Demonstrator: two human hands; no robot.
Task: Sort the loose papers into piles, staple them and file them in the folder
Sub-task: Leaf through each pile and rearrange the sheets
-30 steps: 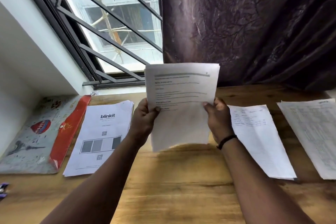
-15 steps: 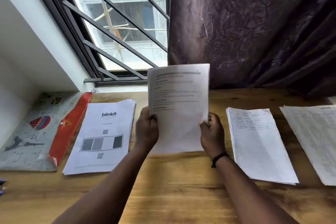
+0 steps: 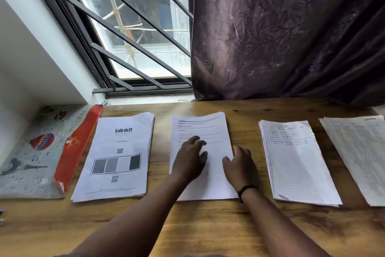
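Several paper piles lie in a row on the wooden table [image 3: 208, 225]. The middle pile [image 3: 214, 129] of printed text sheets lies flat under both hands. My left hand [image 3: 190, 158] rests on its left half with fingers spread. My right hand [image 3: 239, 165] touches its right edge with relaxed fingers. To the left lies the blinkit pile [image 3: 118, 156]. A lined pile [image 3: 295, 158] and a table-printed pile [image 3: 362, 152] lie to the right. The grey folder [image 3: 31, 152] with a red flap lies at the far left.
A window with dark bars [image 3: 129, 37] and a purple curtain [image 3: 291, 31] stand behind the table. A small purple object [image 3: 1, 218] peeks in at the left edge. Bare wood shows along the table's front.
The middle stack, held upright in both hands before, now lies flat on the table between the blinkit pile and the lined pile. Both hands have let go and rest on it.
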